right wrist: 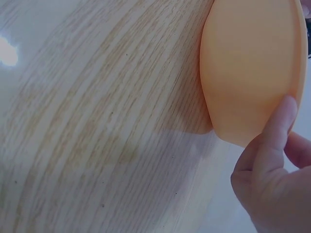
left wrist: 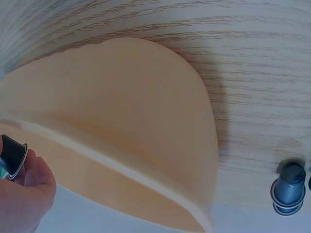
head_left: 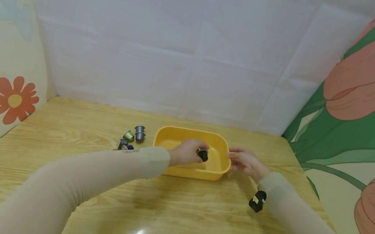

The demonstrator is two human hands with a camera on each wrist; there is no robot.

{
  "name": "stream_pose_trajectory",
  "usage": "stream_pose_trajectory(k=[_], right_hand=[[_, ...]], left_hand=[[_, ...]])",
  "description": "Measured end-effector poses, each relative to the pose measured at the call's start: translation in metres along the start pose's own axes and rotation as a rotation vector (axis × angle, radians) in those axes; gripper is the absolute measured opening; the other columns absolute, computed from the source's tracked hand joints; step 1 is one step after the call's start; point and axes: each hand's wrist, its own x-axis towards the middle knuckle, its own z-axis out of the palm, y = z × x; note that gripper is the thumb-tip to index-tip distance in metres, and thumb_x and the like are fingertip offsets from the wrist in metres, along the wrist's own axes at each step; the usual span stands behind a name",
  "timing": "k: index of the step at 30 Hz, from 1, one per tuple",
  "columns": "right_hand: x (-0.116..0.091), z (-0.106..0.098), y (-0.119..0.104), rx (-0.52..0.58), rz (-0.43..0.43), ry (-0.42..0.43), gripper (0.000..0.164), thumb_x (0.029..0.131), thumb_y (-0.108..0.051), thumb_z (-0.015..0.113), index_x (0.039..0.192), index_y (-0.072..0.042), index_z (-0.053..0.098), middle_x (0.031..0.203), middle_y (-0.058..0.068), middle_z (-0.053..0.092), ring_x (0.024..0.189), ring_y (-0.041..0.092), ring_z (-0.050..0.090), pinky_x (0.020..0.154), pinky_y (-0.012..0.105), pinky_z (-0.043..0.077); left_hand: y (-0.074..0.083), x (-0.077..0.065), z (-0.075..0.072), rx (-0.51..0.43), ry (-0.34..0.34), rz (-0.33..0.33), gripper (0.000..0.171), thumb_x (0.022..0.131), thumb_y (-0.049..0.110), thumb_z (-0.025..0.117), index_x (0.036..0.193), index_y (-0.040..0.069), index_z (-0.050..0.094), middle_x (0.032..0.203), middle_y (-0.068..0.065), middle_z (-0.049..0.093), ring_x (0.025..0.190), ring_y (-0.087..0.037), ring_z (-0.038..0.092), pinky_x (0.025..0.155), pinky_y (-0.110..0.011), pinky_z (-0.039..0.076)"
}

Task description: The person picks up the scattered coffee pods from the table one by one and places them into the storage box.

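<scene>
A yellow plastic bin stands on the table. Over its inside, my left hand pinches a black coffee capsule between thumb and fingers. In the left wrist view that capsule shows its rim beside the fingertips, above the bin. At the bin's right end, my right hand grips the wall near the rim. The right wrist view has one finger lying along the outer wall of the bin, another digit passing behind the edge.
Left of the bin lie several coffee capsules: a grey stacked pair, a green capsule, a grey one and a dark blue one, partly hidden by the left sleeve. A white sheet hangs behind the wooden table.
</scene>
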Motion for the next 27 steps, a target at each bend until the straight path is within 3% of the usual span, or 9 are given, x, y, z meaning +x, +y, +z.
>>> stream_pose_trajectory(k=[10, 21, 27], right_hand=[[0.0, 0.002, -0.001, -0.005, 0.019, 0.032, 0.046, 0.097, 0.001, 0.053, 0.141, 0.01, 0.038, 0.09, 0.007, 0.061, 0.07, 0.012, 0.061, 0.057, 0.025, 0.056], [0.0, 0.003, -0.001, -0.008, 0.013, 0.025, 0.046, 0.098, 0.001, 0.052, 0.141, 0.01, 0.038, 0.088, 0.006, 0.062, 0.069, 0.013, 0.062, 0.056, 0.024, 0.056], [0.0, 0.001, 0.0, 0.009, 0.008, 0.016, 0.047, 0.098, 0.001, 0.051, 0.141, 0.01, 0.037, 0.085, 0.004, 0.062, 0.068, 0.013, 0.062, 0.055, 0.024, 0.055]], left_hand=[[-0.008, 0.0, 0.009, 0.03, -0.028, -0.013, 0.048, 0.087, -0.003, 0.07, 0.133, -0.004, 0.055, 0.133, -0.018, 0.056, 0.116, -0.032, 0.057, 0.096, -0.038, 0.049], [-0.01, 0.001, 0.011, -0.006, -0.036, -0.051, 0.05, 0.089, -0.001, 0.068, 0.137, -0.002, 0.052, 0.136, -0.017, 0.055, 0.118, -0.031, 0.056, 0.098, -0.04, 0.047], [-0.008, 0.001, 0.008, -0.052, -0.03, -0.037, 0.047, 0.092, 0.001, 0.064, 0.137, -0.003, 0.05, 0.133, -0.017, 0.056, 0.118, -0.031, 0.055, 0.1, -0.04, 0.045]])
